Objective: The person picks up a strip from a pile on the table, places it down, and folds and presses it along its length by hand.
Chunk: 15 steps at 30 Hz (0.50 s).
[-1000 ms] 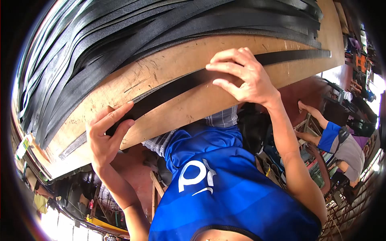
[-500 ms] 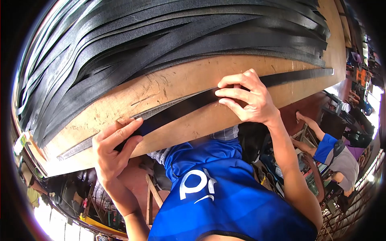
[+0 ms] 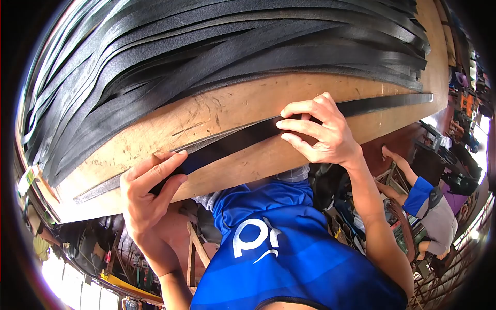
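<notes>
A long black leather strip [image 3: 227, 145] lies along the near edge of the wooden board, its far right end flat on the wood. Part of it between my hands is tilted, and a greyish rough edge shows behind the smooth face. My left hand [image 3: 150, 188] pinches the strip toward its left part, thumb on the near side and fingers on the far side. Around the middle of the strip, my right hand [image 3: 320, 129] holds it between bent fingers and thumb. A large pile of black leather strips [image 3: 232, 57] lies beyond both hands.
The wooden board [image 3: 170, 132] is marked with dark scratches. At the right, another person [image 3: 431, 206] in a blue and grey top sits low beside stacked items. A wooden stool-like frame [image 3: 194, 253] stands below the board's near edge.
Both hands keep their hold on the strip and have barely moved. The whole view has shifted slightly, with the board's right side a little lower in the picture.
</notes>
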### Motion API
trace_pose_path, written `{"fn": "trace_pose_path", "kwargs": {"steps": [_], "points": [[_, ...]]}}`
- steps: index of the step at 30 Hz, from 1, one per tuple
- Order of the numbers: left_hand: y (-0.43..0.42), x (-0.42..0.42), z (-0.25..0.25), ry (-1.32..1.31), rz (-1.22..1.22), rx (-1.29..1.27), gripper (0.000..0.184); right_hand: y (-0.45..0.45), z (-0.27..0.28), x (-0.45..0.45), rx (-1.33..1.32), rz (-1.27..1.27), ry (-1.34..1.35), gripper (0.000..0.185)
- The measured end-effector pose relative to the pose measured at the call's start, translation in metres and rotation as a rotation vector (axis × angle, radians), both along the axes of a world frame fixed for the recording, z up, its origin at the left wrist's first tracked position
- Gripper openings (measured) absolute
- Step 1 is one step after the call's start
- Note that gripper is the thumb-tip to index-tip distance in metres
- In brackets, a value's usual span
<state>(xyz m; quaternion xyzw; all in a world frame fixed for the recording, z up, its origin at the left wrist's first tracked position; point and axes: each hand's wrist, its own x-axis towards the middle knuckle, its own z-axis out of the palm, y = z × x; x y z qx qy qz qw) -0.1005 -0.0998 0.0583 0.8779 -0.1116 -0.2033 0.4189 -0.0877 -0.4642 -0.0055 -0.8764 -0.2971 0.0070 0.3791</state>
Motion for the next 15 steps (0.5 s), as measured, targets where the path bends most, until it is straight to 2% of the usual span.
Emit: {"fn": "trace_pose_path", "kwargs": {"steps": [15], "points": [[-0.0002,0.0037,-0.0014,-0.030,-0.020,0.007,0.045,0.0067,-0.0054,0.0024,0.021,0.026,-0.040,0.029]]}}
